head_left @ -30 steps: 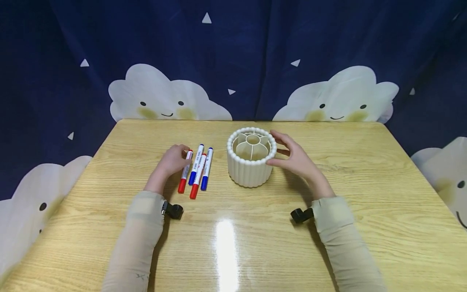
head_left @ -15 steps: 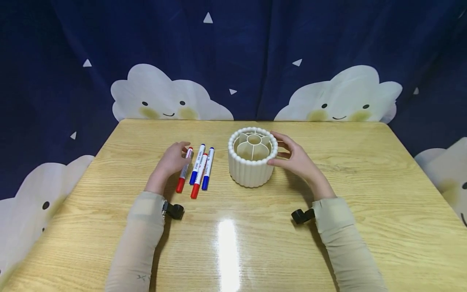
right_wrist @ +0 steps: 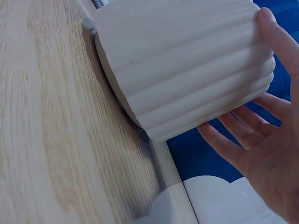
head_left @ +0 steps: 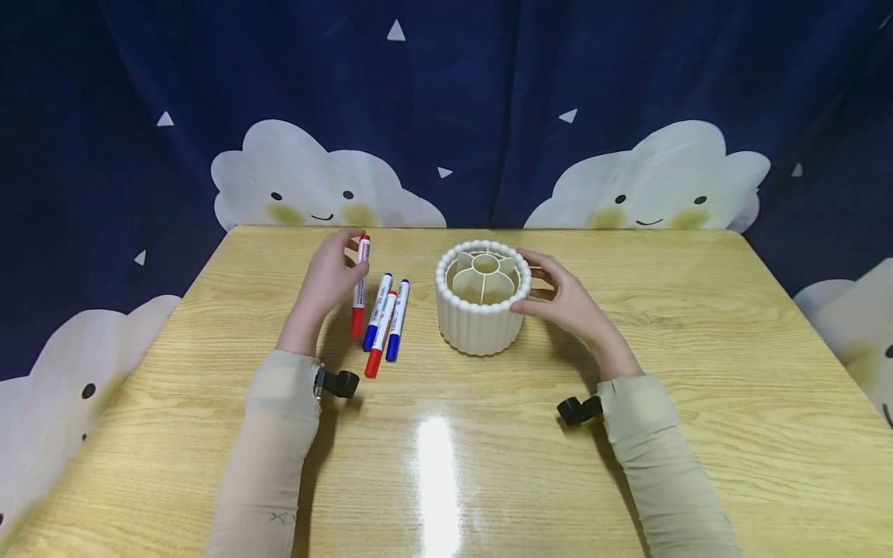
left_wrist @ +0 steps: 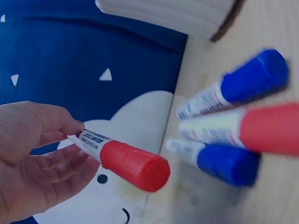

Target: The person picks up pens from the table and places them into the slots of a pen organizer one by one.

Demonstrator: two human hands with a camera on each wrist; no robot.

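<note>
My left hand (head_left: pixel 331 271) pinches a red-capped whiteboard marker (head_left: pixel 359 302) between thumb and fingers. In the left wrist view its red cap (left_wrist: pixel 138 165) points away from the palm, and the marker is raised off the table. My right hand (head_left: pixel 568 306) holds the right side of a cream, ribbed pen holder (head_left: pixel 480 332), thumb at the near rim and fingers around the far side. The holder stands upright, with divided compartments inside. In the right wrist view, the thumb and fingertips meet its fluted wall (right_wrist: pixel 187 70).
Between the left hand and the holder, three more markers lie on the wooden table (head_left: pixel 530 480): a blue one (head_left: pixel 374 318), a red one (head_left: pixel 380 335) and another blue one (head_left: pixel 398 318). A dark blue curtain (head_left: pixel 474 93) with clouds hangs behind the table's back edge.
My left hand has lifted the outer red marker from the table, moving up and away from me. The right hand and the pen holder have stayed in place.
</note>
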